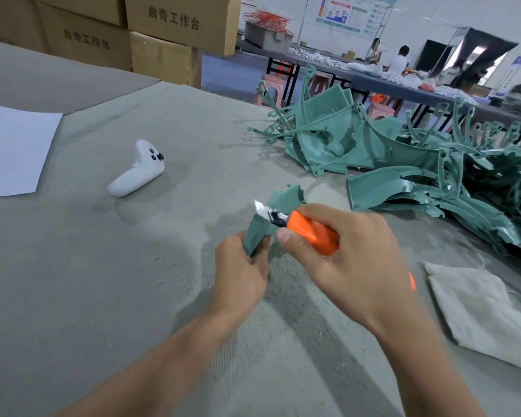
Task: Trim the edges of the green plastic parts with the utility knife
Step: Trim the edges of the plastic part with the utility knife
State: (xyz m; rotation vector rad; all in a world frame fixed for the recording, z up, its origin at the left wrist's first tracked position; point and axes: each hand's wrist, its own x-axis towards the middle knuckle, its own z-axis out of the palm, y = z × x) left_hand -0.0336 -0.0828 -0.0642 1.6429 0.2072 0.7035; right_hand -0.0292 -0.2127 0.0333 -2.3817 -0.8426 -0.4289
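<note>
A worker's left hand (242,266) pinches the lower end of a small green plastic part (268,218), fingers curled around it, lifting it off the table so one edge faces the blade. The right hand (340,254) wraps an orange utility knife (309,233), thumb pressed along the handle to steady the stroke, the short blade laid across the part's upper edge; whether it is biting in is hard to tell from this angle.

A heap of untrimmed green parts (403,164) waits within reach at the right. The bench is covered in grey fabric (103,281) flecked with shavings, with a white controller (137,171), a paper sheet (12,152) and a folded cloth (481,311) lying on it. Cardboard boxes (163,31) and long work tables (373,79) fill the workshop behind.
</note>
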